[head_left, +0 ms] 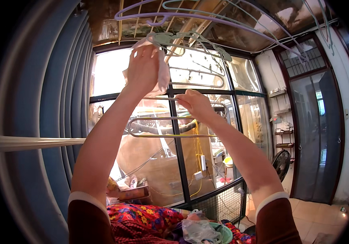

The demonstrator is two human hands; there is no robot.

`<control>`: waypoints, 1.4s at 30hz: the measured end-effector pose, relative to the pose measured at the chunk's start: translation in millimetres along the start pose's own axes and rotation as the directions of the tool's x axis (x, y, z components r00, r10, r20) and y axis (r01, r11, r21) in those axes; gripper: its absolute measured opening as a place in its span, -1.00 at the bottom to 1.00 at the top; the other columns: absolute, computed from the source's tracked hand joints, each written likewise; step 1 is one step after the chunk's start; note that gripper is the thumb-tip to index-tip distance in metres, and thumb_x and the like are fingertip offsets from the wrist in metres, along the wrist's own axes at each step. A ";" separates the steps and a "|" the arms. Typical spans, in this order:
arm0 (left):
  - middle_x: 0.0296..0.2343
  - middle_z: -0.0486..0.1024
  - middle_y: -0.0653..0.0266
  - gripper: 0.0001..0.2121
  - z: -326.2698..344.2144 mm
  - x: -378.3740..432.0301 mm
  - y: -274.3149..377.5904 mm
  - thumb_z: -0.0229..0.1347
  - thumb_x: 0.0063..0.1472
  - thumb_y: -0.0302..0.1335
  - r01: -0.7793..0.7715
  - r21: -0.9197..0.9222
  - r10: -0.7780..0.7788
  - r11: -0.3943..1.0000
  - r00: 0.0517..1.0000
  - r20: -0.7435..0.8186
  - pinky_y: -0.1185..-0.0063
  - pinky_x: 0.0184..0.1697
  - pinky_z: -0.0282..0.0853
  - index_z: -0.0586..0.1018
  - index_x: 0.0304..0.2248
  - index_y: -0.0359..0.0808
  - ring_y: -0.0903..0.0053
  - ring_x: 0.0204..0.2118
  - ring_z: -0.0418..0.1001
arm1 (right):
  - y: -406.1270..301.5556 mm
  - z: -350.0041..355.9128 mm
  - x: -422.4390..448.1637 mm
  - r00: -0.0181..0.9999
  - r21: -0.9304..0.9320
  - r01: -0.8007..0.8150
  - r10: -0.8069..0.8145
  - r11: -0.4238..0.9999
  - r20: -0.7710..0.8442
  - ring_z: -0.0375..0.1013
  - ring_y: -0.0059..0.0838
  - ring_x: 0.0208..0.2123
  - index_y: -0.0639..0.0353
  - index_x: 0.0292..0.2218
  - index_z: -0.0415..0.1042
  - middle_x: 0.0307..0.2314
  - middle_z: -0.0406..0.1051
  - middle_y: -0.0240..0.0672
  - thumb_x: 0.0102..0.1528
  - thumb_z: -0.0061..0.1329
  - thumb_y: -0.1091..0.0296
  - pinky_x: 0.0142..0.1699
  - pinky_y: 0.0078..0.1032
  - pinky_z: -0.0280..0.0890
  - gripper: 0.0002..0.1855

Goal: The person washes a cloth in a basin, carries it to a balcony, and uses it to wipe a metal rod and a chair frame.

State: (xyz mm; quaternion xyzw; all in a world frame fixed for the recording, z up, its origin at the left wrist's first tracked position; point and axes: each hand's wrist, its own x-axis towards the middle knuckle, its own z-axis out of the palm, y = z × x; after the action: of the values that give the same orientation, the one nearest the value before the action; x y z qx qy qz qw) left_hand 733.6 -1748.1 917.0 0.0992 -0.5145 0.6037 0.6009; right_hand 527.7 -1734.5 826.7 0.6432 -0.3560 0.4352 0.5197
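Raised high before me, my left hand presses on a pale pink cloth, which hangs down behind and beside the fingers. The cloth's upper edge meets the end of a pale green plastic hanger; whether it is clipped there I cannot tell. Lower and to the right, my right hand has its fingers closed around a bar of a metal multi-tier hanger. Its long looped bars show above and below that hand. Part of the grasped bar is hidden by the fingers.
Purple hangers hang overhead. Blue curtains line the left, with a pale horizontal pole across them. Black-framed windows stand ahead. Below lie a floral quilt, a clear plastic bag and a green basin. A black fan is at right.
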 end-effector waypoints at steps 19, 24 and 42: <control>-0.48 0.51 0.30 -0.77 70.5 56.0 -6.9 0.15 -0.21 -0.47 0.120 -0.268 0.030 0.956 0.868 0.495 0.51 -0.39 0.42 0.55 -0.42 -0.16 0.35 -0.42 0.49 | -12.5 -19.1 5.0 0.999 -0.088 0.044 -0.043 0.995 0.009 0.47 -0.30 -0.45 -0.09 -0.32 0.47 -0.51 0.47 -0.36 0.14 -0.22 0.08 -0.36 -0.34 0.32 -0.75; -0.44 0.51 0.27 -0.78 40.2 48.5 -35.9 0.11 -0.20 -0.55 0.220 -0.038 -0.133 0.975 0.711 0.690 0.49 -0.41 0.37 0.54 -0.43 -0.20 0.42 -0.37 0.48 | -7.6 -31.7 2.1 0.997 -0.077 0.082 -0.082 0.994 0.003 0.46 -0.29 -0.45 -0.07 -0.32 0.48 -0.49 0.48 -0.35 0.13 -0.19 0.05 -0.35 -0.35 0.32 -0.73; -0.71 0.26 0.29 -0.76 84.5 -15.4 -78.6 -0.23 0.19 -0.35 0.390 -0.445 0.044 -0.806 0.789 0.612 0.56 -0.79 0.05 0.38 -0.56 -0.23 0.50 -0.75 0.17 | -0.2 -36.1 -2.4 0.998 -0.046 0.063 -0.063 0.997 -0.004 0.47 -0.29 -0.44 0.09 -0.34 0.50 -0.45 0.49 -0.32 0.08 -0.08 0.14 -0.35 -0.43 0.32 -0.75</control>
State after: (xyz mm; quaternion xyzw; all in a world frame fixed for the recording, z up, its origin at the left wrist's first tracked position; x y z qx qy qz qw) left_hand 760.5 -1840.1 983.2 -0.2853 -0.7343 -0.4834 0.3818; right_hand 520.2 -1699.1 827.4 0.6410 -0.3439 0.4120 0.5487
